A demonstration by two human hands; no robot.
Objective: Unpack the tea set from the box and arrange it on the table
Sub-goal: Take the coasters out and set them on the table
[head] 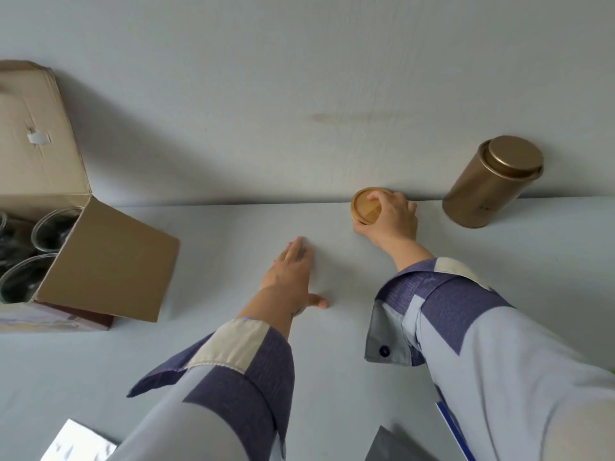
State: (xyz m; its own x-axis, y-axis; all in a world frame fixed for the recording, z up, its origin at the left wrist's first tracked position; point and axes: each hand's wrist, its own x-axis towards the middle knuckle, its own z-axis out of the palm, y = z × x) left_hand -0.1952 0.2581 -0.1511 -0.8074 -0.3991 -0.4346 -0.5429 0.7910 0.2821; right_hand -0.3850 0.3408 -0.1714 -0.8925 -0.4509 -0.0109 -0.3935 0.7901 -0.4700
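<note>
I see one pale grey worktop (332,327) running up to a plain wall. At the left stands one cardboard box (100,261) with two flaps open — brown, matte, creased. Inside it I count three clear glass rims (55,227), round and thin-walled; what lies under them is too dark to tell. At the far right, against the wall, stands one gold metal tin (492,184), a smooth cylinder with a fitted round lid. Between it and the box sits one small round item with a flat wooden lid (366,206), at the back edge of the worktop, well apart from the box and near the tin.

My right hand (389,221) is wrapped around that lidded item, its fingers (382,196) curled over the lid's edge and closed on it; its body is hidden under my palm. My left hand (293,271) lies flat on the bare worktop — fingers stretched out together, thumb spread, holding nothing. Both sleeves are patchwork cloth in purple, cream and light blue.
</note>
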